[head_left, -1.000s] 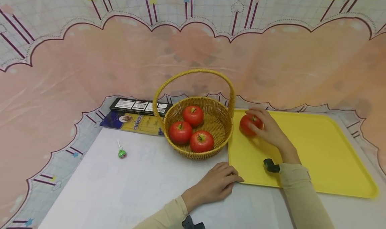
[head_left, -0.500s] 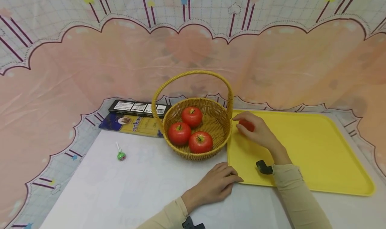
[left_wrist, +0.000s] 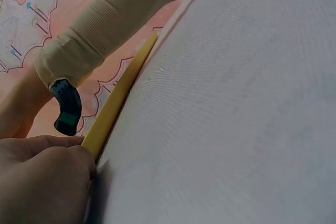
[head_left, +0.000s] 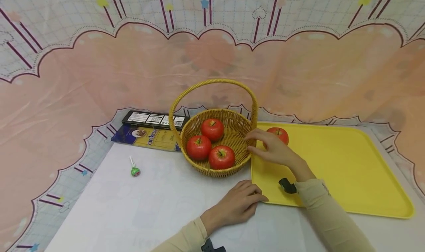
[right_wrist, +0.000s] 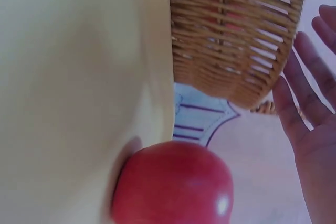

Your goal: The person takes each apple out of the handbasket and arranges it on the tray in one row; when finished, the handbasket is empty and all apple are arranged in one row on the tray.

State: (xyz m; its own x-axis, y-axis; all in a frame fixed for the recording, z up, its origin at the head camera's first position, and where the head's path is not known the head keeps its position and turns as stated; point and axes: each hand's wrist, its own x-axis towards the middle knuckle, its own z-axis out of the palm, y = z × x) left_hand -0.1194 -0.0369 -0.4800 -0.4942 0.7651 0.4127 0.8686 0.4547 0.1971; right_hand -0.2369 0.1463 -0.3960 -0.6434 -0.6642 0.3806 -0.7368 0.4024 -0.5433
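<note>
1. My right hand [head_left: 277, 148] has moved left, from the lone apple [head_left: 279, 134] to the basket [head_left: 237, 128].
2. Its fingers stand apart; the basket's right rim is at their tips, leftward.
3. My farther left hand [head_left: 234, 204] touches the tray's [head_left: 345, 171] near-left corner; pinching, I can't tell.

From my remote seat I read the basket [head_left: 217, 173] as woven wicker, rough and ribbed, while the apples [head_left: 221, 157] look smooth and waxy, with glossy highlights. The tray [head_left: 338, 167] looks to me like smooth plastic with a low sheen, and the backdrop [head_left: 132, 71] like printed, lightly creased cloth. I take the packet [head_left: 161, 137] for plastic film, the box [head_left: 154, 119] for card, and the sleeves [head_left: 332, 213] for matt, finely ribbed cloth.
</note>
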